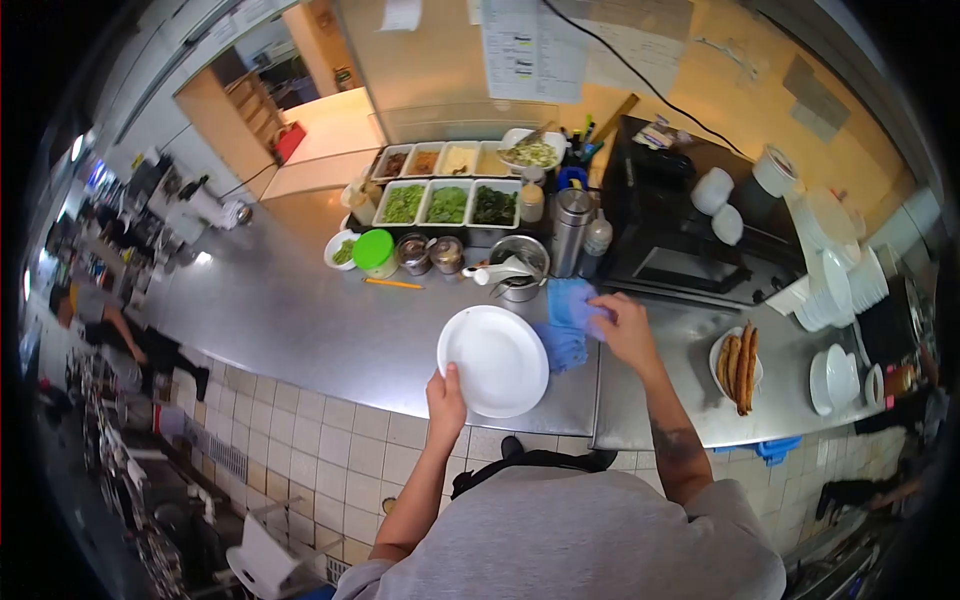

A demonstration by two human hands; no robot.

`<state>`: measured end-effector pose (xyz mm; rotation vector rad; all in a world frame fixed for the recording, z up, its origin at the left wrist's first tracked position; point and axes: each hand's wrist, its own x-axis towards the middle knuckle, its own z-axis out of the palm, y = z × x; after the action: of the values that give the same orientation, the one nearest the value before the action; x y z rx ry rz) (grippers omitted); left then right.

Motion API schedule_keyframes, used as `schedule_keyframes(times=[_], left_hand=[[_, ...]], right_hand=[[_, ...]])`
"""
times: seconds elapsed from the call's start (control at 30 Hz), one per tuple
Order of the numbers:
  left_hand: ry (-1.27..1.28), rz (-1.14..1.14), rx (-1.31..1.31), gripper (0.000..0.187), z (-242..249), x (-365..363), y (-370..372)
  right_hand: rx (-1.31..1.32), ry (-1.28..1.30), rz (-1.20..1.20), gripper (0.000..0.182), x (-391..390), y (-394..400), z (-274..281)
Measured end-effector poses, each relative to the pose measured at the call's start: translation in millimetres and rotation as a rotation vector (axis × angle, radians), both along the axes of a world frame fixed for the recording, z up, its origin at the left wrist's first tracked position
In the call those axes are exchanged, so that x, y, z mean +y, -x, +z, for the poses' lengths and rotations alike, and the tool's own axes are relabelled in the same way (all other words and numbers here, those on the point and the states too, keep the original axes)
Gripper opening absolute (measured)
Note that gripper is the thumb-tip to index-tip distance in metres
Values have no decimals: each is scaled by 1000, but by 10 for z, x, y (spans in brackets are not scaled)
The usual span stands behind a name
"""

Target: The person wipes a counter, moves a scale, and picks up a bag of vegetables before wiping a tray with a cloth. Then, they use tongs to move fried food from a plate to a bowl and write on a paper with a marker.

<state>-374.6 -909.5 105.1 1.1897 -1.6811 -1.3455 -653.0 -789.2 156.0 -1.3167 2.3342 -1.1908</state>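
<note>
My left hand (446, 400) grips the lower left rim of a white round plate (493, 360), thumb on top, above the front of the steel counter (300, 320). To its right, my right hand (622, 325) has its fingers closed on a purple-blue cloth (585, 308). Under and beside that cloth lies more blue cloth (562, 348) on the counter. Just behind the plate stands a metal pot (522, 262) with white-handled utensils in it.
Trays of chopped greens (446, 203), a green-lidded tub (374, 250) and a steel flask (571, 232) stand at the back. A black oven (690, 230), a dish of long brown food (738, 365) and white bowls (832, 378) are at right. A person (110, 325) is at far left.
</note>
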Motion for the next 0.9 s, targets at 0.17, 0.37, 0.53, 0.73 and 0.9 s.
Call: schedule_keyframes(times=[0.17,0.37,0.53,0.73,0.9], left_hand=[[133,-309,20,34,132,180,652],[226,-571,-124,31,245,457,927],[269,-464,-9,31,247,515,1042],[285,-290,-8,34,101,272,1217],[330,-232,-40,38,165,182,1221]], right_hand=[[-34,312,34,20,1,-760,-141],[203,430,-338,20,-178,-383,-364],[130,373,-474,20,103,-99,-747],[-218,371,239,17,307,-532,-619],[-182,92,528,19,343,-352,-531]])
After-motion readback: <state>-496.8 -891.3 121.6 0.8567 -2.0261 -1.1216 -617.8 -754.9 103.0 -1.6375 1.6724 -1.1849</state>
